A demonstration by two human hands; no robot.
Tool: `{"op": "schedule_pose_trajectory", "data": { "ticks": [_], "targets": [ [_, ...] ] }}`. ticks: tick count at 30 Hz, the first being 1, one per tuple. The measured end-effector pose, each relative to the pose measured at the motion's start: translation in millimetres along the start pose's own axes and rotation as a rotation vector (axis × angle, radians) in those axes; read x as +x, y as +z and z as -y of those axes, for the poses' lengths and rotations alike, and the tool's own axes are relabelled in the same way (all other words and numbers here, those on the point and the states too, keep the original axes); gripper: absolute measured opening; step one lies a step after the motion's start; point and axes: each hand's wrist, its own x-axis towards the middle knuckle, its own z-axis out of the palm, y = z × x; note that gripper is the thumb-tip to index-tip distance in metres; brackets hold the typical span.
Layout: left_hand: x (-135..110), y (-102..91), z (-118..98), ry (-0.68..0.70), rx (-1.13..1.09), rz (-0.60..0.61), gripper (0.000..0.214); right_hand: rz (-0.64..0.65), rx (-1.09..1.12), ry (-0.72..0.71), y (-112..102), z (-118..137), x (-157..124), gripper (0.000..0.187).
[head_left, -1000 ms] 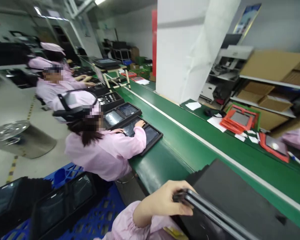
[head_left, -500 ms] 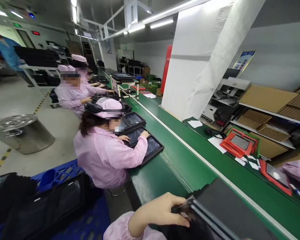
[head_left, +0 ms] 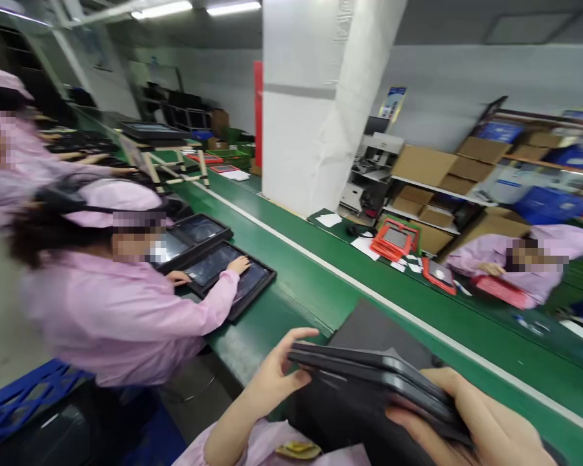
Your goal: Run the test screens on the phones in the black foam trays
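Observation:
Two thin dark tablets (head_left: 350,359), lying one against the other, are held edge-on low in the view. My left hand (head_left: 276,375) is round their left end, thumb below and index finger above. At the other end, my right hand (head_left: 476,414) grips the pair between thumb and fingers. Under and behind them is a dark grey, flat-topped stack (head_left: 379,330) on the green bench (head_left: 272,336); the tablets and hands hide part of it. A small yellow item (head_left: 298,450) shows by my sleeve, too small to name.
At left, a co-worker in pink (head_left: 140,304) leans over a black tray (head_left: 252,294) of screens. Across the green line, another person (head_left: 510,265) sits near red-framed tablets (head_left: 396,238). A blue pallet (head_left: 24,395) lies lower left, and a white pillar (head_left: 296,116) stands behind.
The view has swung right and the co-worker has shifted left in it. My right hand has come into clear view on the tablets, which now lie closer to level.

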Motion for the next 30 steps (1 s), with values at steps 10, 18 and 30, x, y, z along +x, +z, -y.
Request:
{"op": "schedule_pose_trajectory", "data": {
  "ticks": [10, 18, 30],
  "targets": [
    [15, 62.6, -9, 0.402, -0.421, -0.053, 0.02, -0.249, 0.341, 0.157, 5, 8, -31, 0.03],
    [15, 39.9, 27, 0.512, -0.176, -0.161, 0.018, -0.253, 0.416, 0.172, 2, 7, -37, 0.015],
    [14, 10.2, 53, 0.475, -0.173, -0.128, 0.013, -0.221, 0.337, 0.123, 2, 9, -34, 0.028]
  ]
}}
